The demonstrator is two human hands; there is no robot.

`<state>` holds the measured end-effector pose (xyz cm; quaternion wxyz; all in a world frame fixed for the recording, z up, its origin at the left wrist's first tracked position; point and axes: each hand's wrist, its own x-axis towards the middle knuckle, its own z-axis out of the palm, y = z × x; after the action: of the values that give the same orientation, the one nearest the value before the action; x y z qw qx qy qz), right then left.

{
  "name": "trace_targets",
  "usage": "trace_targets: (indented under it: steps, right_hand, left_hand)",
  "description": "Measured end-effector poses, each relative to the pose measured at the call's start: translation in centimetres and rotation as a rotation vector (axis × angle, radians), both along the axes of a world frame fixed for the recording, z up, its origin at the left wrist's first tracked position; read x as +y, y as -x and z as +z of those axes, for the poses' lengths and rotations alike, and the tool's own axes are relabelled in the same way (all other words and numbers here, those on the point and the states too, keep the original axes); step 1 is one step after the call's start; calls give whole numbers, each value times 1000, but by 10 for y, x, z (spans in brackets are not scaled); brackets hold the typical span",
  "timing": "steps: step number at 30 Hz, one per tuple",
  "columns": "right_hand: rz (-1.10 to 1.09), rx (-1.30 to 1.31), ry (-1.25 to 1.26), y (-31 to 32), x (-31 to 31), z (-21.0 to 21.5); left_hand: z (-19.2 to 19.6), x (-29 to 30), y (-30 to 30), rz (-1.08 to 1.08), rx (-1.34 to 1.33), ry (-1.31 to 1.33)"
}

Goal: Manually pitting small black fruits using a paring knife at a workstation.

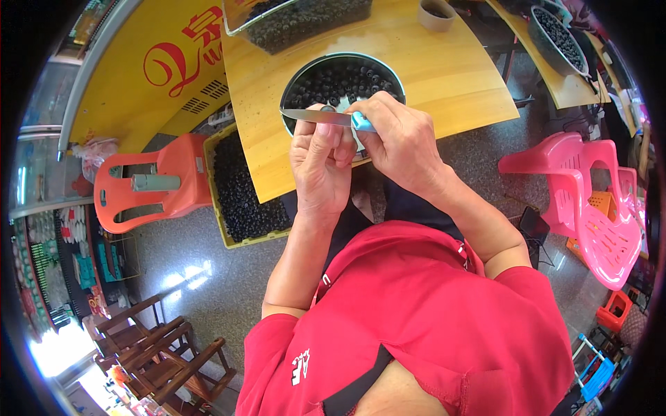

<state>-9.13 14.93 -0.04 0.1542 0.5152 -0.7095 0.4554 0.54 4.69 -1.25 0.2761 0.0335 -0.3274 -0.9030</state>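
Observation:
My left hand (320,163) is closed, its fingertips pinching a small dark round piece (327,109) that looks like a nut or berry. In my right hand (406,139) is a knife (312,116) with a light blue handle. Its blade points left and lies across my left thumb and fingers, close beside the round piece. Whether the edge touches the piece I cannot tell. Right beneath both hands stands a round dark bowl (345,55) with a pale rim, holding many similar dark pieces (340,83). My hands hide its near part.
The bowl is on a wooden table (444,69), along with a clear bin (298,28) of dark pieces and a small cup (436,15). Left of my legs sits a yellow crate (258,240), near an orange stool (149,184). Pink chairs (576,173) stand to the right.

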Motion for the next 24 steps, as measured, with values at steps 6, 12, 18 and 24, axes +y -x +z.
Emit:
trace_targets:
  steps: [6,12,18,24]
  right_hand:
    - [-4,2,-1,2,1,-1]
    - [-26,-29,-24,10,-1,-1]
    - [-189,-104,-30,49,15,-12]
    - [-391,-216,-126,97,40,-51]
  left_hand:
    - [-1,0,2,20,-23,34]
    - [2,-1,-9,-18,14,64]
    - [14,-55,-61,64,-16,-75]
    - [-72,-154,-140,336,-234,-186]
